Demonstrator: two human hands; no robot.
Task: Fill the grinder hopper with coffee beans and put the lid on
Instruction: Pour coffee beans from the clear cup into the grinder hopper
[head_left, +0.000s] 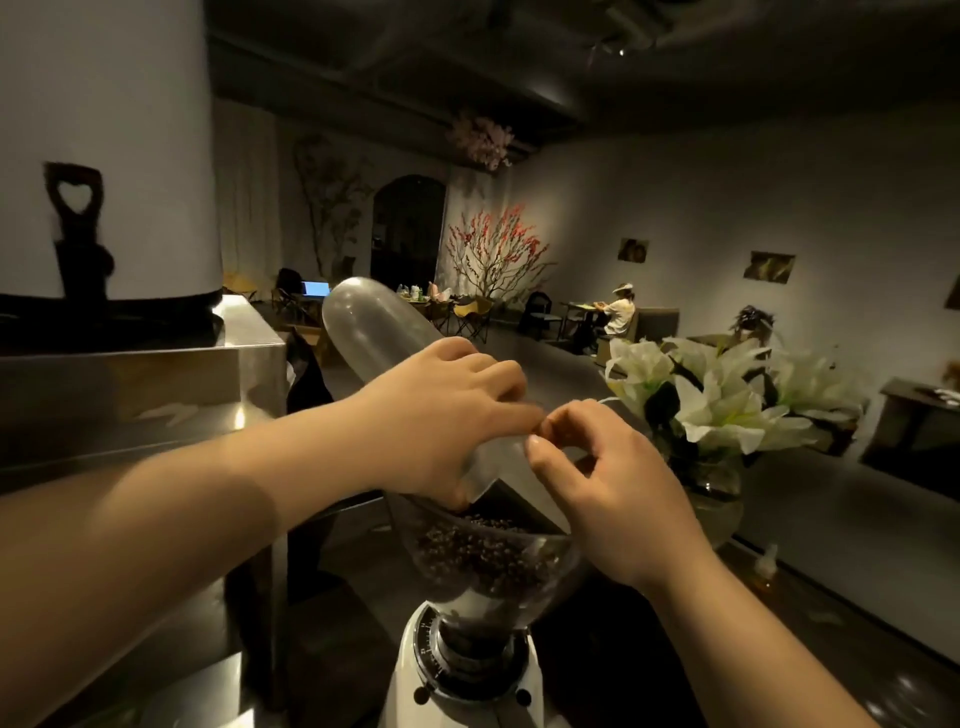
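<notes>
— What do I have on screen, counted?

— Two hands, one white coffee grinder (467, 675) with one clear funnel-shaped plastic hopper (563, 558), and one long clear rounded container (363, 325) tilted mouth-down over it. One glass vase of white lilies (727, 395) stands to the right.

— And the surface, the room?

— The grinder stands on a dark counter (779, 623), a steel machine housing (156, 384) at its left. Behind is a dim café: chairs, red-flowering branches (493, 249), one seated person (618, 312) by the far wall.

— Where are the beans against my fingers?

— The dark coffee beans (483, 551) lie in the hopper, just below both hands. My left hand (436, 426) grips the container, fingers curled round it. My right hand (613, 483) is at its lower end, fingers (535, 449) bent; whether they pinch anything I cannot tell. I see no lid on the hopper.
</notes>
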